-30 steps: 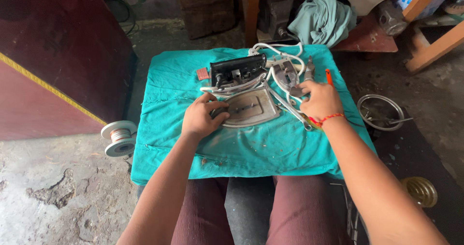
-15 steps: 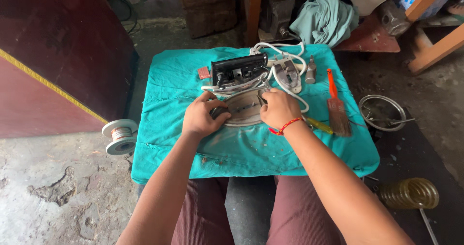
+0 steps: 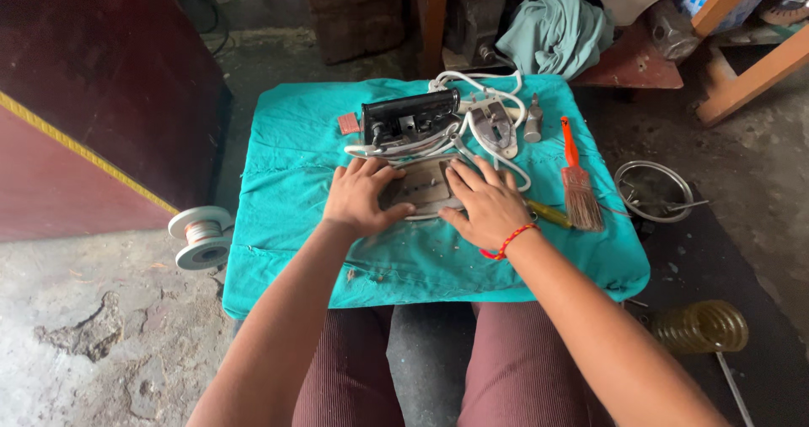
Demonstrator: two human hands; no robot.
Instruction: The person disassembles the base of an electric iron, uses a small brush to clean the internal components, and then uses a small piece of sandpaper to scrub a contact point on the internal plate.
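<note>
A grey metal iron soleplate [image 3: 423, 187] lies flat on the teal cloth [image 3: 286, 225] that covers a low table. My left hand [image 3: 361, 198] grips its left edge. My right hand [image 3: 482, 204], with a red thread band at the wrist, holds its right edge, fingers spread over the metal. Just behind the plate sit a black iron housing [image 3: 410, 117] and a curved metal cover [image 3: 495, 128], with a white cord [image 3: 472, 85] looped around them. A small metal cylinder part [image 3: 533, 119] stands beside the cover.
A brush with an orange handle [image 3: 575, 178] and a yellow-handled screwdriver [image 3: 549, 214] lie right of my right hand. A wire spool [image 3: 200, 236] sits on the floor at left, a round metal ring [image 3: 653, 191] and a yellow coil [image 3: 701, 327] at right. A dark red cabinet [image 3: 93, 98] stands left.
My right hand has come left from the cord and tools onto the soleplate's right edge. My left hand has stayed on the plate's left side.
</note>
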